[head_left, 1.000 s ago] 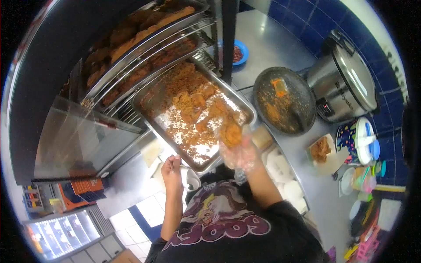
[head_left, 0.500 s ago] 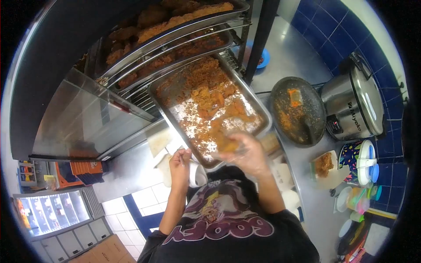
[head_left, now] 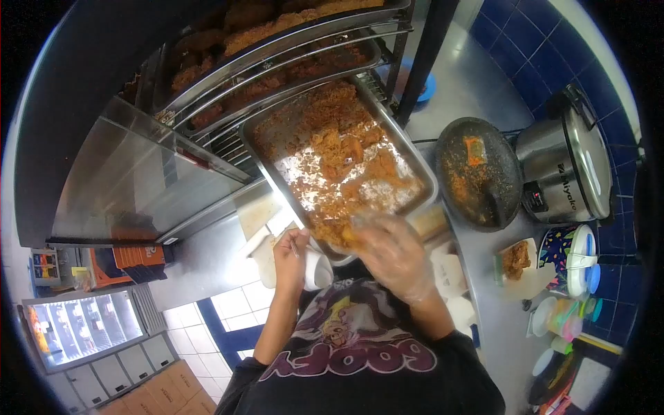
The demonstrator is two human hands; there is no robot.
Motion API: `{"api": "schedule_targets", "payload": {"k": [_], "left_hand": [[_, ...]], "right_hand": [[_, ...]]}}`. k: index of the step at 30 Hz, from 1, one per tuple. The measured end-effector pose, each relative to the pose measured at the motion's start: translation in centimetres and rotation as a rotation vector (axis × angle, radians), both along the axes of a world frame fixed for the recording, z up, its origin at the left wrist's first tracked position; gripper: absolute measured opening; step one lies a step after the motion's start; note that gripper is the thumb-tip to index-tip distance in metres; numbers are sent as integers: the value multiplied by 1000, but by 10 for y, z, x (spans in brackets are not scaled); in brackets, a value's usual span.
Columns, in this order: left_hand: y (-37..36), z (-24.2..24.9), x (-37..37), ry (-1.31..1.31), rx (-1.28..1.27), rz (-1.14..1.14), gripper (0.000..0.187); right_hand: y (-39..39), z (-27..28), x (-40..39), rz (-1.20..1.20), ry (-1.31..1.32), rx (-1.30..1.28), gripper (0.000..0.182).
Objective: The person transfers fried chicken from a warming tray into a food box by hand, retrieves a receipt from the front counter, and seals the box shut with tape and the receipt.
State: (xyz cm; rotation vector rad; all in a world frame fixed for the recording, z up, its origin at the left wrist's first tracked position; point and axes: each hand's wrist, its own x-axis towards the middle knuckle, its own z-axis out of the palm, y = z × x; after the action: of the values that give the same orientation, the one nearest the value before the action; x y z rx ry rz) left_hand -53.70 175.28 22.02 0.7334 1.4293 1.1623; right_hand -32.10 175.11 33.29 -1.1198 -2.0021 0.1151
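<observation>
My right hand (head_left: 394,252), in a clear plastic glove, is closed on a crumbed piece of fried chicken (head_left: 333,232) above the near end of a metal tray (head_left: 432,181). More fried chicken (head_left: 339,151) and loose crumbs lie in this tray. My left hand (head_left: 290,254) is bare and closed beside the tray's near left corner, gripping what looks like a white paper container (head_left: 317,271). Its fingers partly hide the container, and a thin strip shows at the fingertips.
A rack (head_left: 408,48) holds further trays of fried chicken above. On the right are a stone mortar (head_left: 460,183) with orange paste, a Miyako rice cooker (head_left: 553,166), a patterned tub (head_left: 553,242) and an open box of chicken (head_left: 515,259). A glass door (head_left: 145,187) stands at left.
My right hand has drawn the fried chicken slightly left, closer to my left hand and the tray's near edge. The whole view has shifted a little.
</observation>
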Motion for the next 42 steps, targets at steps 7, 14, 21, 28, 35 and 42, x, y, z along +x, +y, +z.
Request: {"api": "schedule_targets", "payload": {"k": [7, 14, 21, 28, 35, 42], "left_hand": [[-1, -7, -1, -54, 38, -2, 20], [-4, -8, -5, 141, 38, 34, 12], [3, -2, -4, 30, -35, -2, 7], [7, 7, -4, 57, -77, 1, 12], [6, 15, 0, 82, -90, 20, 13], [6, 0, -8, 94, -91, 42, 13]], "right_hand": [[-5, 0, 2, 26, 143, -32, 41], [12, -49, -1, 47, 117, -576, 49], [8, -55, 58, -394, 466, -391, 47], [-94, -95, 299, -1774, -102, -630, 24], [-131, -113, 339, -1686, -117, -1028, 44], [-154, -112, 323, -1096, 1403, -48, 53]]}}
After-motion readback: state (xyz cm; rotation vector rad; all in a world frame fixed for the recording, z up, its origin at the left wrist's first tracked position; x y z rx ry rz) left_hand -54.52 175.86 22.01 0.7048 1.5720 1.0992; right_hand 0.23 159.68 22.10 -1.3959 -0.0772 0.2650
